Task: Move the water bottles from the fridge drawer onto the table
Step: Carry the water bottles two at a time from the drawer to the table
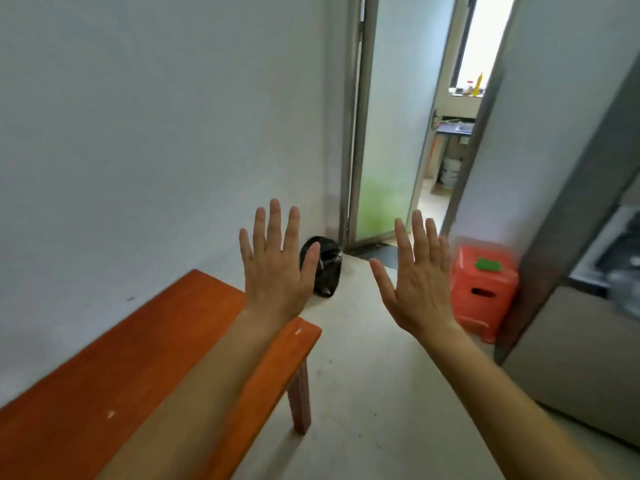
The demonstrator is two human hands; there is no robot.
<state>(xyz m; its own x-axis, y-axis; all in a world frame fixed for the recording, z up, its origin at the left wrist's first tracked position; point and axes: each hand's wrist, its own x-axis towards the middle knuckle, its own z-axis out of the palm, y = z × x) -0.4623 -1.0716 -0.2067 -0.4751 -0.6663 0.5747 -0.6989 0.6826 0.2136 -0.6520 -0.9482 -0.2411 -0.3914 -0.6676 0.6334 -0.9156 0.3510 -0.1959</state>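
Orange wooden table: runs along the white wall at lower left. Its long outer edge and one corner leg border the floor.
Left hand: raised flat, fingers straight and spread, holding nothing, above the table's far end.
Right hand: also released, fingers straight, over the floor and apart from the left hand.
Clear plastic water bottles: blurred pale shapes in the open drawer of the grey metal fridge at the right edge. Their number cannot be told.
Pale tiled floor: an open strip between the table edge and the fridge front, reaching the doorway.
Red plastic stool: stands against the fridge's side with a flat green thing on top, narrowing the strip's far right.
Black bag: on the floor in the corner beyond the table's end, partly behind the left hand.
Frosted glass door: stands at the far end, with an open gap to its right.
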